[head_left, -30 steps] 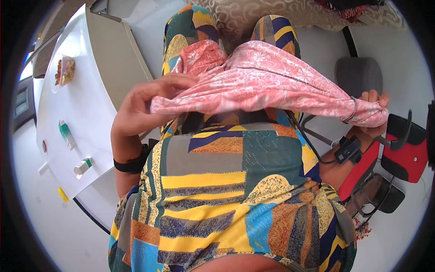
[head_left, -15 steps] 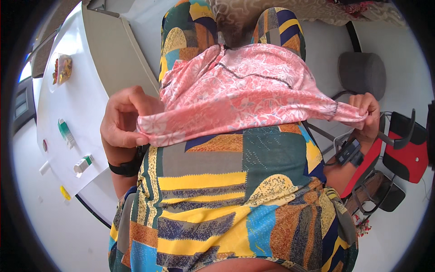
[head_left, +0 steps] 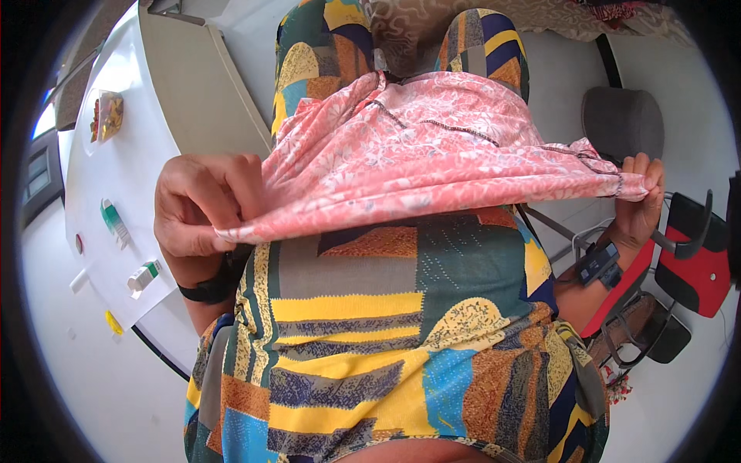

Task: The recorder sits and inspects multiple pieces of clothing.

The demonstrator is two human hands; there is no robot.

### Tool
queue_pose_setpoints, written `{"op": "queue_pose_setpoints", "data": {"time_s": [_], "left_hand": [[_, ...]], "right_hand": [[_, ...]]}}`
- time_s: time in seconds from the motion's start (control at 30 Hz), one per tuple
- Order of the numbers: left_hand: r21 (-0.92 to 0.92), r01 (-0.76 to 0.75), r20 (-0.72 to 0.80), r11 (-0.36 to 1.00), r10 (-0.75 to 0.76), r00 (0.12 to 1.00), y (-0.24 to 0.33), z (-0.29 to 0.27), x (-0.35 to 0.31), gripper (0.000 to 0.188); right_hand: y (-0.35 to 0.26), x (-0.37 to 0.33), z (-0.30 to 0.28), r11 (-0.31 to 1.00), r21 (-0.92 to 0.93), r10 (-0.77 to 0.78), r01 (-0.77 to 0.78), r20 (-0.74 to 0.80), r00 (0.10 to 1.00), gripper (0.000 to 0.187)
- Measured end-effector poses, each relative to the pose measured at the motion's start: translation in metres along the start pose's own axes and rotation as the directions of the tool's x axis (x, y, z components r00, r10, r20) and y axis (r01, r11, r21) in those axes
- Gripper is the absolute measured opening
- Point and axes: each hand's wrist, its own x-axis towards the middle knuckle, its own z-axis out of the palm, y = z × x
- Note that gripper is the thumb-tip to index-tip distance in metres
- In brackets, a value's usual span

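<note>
A pink floral garment (head_left: 417, 147) with dark seam stitching lies over my lap, its near edge stretched taut between my hands. At the left end of that edge, my left hand (head_left: 204, 204) pinches the cloth between thumb and fingers. My right hand (head_left: 642, 185) grips the opposite corner with its fingers curled closed. Dark bands circle both wrists; the one on the right carries a watch-like device (head_left: 598, 264). What sort of garment it is, I cannot tell. Beneath it shows my multicoloured patterned clothing (head_left: 347, 324).
To the left, a white table (head_left: 89, 181) bears a clear tub of snacks (head_left: 110, 116) and two small green-and-white boxes (head_left: 114, 222). A grey stool (head_left: 622, 123) and a red and black chair (head_left: 695, 255) stand at the right. Patterned fabric (head_left: 532, 17) hangs at the far side.
Both hands have moved outward, pulling the garment's near edge tighter and straighter. That edge has narrowed into a thin fold, and the right hand is slightly farther right.
</note>
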Motion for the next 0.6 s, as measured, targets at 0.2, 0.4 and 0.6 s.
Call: {"op": "queue_pose_setpoints", "data": {"time_s": [0.2, 0.4, 0.6], "left_hand": [[0.264, 0.147, -0.376, 0.953, -0.038, 0.926, -0.002, -0.003, 0.002, 0.013], [0.177, 0.354, -0.714, 0.918, -0.127, 0.688, -0.027, -0.019, 0.033, 0.014], [-0.001, 0.268, -0.744, 0.963, -0.18, 0.643, -0.048, -0.052, 0.046, 0.013]], "right_hand": [[0.006, 0.018, 0.0, 0.974, 0.221, 0.008, 0.056, -0.279, 0.96, 0.017], [0.035, 0.05, -0.041, 0.898, 0.435, 0.2, -0.07, -0.261, 0.944, 0.022], [0.053, 0.095, -0.019, 0.933, 0.356, 0.205, -0.056, -0.396, 0.895, 0.031]]}}
